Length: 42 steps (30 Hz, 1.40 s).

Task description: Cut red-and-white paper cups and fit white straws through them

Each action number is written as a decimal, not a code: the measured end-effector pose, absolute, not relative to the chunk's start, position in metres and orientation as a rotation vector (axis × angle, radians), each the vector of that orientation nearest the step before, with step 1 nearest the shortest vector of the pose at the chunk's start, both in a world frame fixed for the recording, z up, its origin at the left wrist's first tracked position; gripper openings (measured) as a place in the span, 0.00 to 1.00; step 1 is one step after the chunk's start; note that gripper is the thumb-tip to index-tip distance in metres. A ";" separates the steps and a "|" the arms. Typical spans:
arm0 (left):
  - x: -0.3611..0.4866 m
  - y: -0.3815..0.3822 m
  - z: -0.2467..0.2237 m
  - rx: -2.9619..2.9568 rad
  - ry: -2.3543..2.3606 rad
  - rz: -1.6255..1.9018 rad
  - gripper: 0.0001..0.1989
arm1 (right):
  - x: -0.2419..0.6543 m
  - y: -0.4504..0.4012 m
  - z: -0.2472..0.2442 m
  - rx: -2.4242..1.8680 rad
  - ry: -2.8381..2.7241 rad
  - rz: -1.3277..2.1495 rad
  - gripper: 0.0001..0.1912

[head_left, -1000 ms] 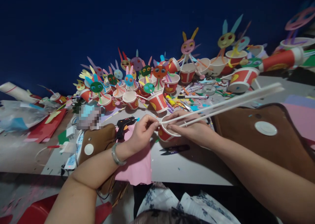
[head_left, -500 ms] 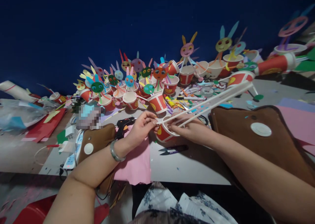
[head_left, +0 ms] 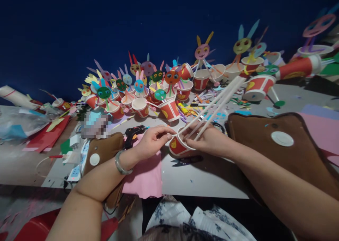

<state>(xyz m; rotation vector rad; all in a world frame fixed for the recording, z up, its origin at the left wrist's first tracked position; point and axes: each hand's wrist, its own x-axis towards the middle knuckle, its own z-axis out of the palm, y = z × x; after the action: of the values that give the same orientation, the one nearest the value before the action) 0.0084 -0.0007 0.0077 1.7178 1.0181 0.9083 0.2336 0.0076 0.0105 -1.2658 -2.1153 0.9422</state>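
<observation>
A red and white paper cup (head_left: 178,146) is tilted between my two hands, its mouth toward the right. My right hand (head_left: 209,137) is closed round the cup's rim side and the lower ends of several long white strips (head_left: 221,107), which point up and to the right. At the cup's left side is my left hand (head_left: 159,138), fingers pinched together by the rim; what lies between the fingertips is too small to make out. Dark snips (head_left: 188,161) lie just below the cup.
Many cups with paper rabbit faces (head_left: 140,107) stand along the back. A black glue gun (head_left: 131,135) lies left of my left hand, by pink cloth (head_left: 148,174). Brown pouches (head_left: 302,152) flank both arms, and a power strip (head_left: 76,170) sits at the left.
The white strips have swung from a low slant to a steeper one, and have spread apart. My left fingers have straightened somewhat beside the cup, which sits slightly lower over the snips.
</observation>
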 end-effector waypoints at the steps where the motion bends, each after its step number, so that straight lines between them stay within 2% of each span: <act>1: 0.008 -0.001 0.008 1.743 1.017 0.907 0.07 | 0.234 0.008 0.011 -1.252 -2.116 0.939 0.06; 7: 0.011 -0.007 0.005 1.648 0.989 0.831 0.07 | 0.233 0.004 0.012 -1.254 -2.092 0.961 0.07; 13: 0.012 -0.020 0.007 1.901 0.923 0.865 0.24 | 0.226 -0.007 0.014 -0.965 -2.139 1.067 0.05; 15: 0.013 -0.023 0.010 2.067 0.900 0.896 0.26 | 0.222 -0.010 0.014 -0.848 -2.185 1.044 0.04; 19: 0.016 -0.029 0.015 2.250 0.872 0.950 0.12 | 0.214 -0.017 0.010 -0.860 -2.307 0.813 0.02; 23: 0.018 -0.031 0.020 2.277 0.861 0.902 0.06 | 0.209 -0.021 0.007 -0.816 -2.316 0.756 0.03; 28: 0.019 -0.027 0.022 2.257 0.893 0.839 0.09 | 0.205 -0.020 0.005 -0.771 -2.286 0.798 0.07; 36: 0.021 -0.029 0.017 2.419 0.826 1.047 0.07 | 0.198 -0.024 -0.003 -0.944 -2.261 0.546 0.03; 42: 0.017 -0.020 0.013 2.205 0.887 1.102 0.07 | 0.204 -0.022 -0.001 -0.924 -2.101 0.823 0.05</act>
<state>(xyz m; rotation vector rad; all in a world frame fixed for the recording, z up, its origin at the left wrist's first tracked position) 0.0168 -0.0198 0.0126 2.2052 0.8875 1.1015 0.2038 -0.0217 -0.0015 -0.9237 -2.1006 0.8227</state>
